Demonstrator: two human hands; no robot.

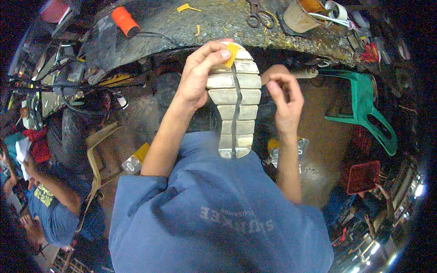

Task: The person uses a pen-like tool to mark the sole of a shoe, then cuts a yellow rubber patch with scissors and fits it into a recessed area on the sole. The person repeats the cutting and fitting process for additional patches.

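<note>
My left hand (202, 68) grips the toe end of a white shoe sole (248, 98), which stands lengthwise in front of my chest with its tread facing up. The tread is made of pale blocks, split by a dark groove down the middle. Under my left thumb, a small yellow textured piece (232, 54) lies against the toe. My right hand (287, 98) is raised just to the right of the sole, apart from it. Its fingers are curled in toward the thumb; whatever they may hold cannot be made out.
Ahead is a worn workbench (218, 27) with an orange cylinder (125, 22), scissors (259, 16), yellow scraps (187, 7) and a dirty bucket (300, 17). A green plastic chair (364, 104) stands at right. Another person (54, 200) sits at left; a red stool (363, 177) is at lower right.
</note>
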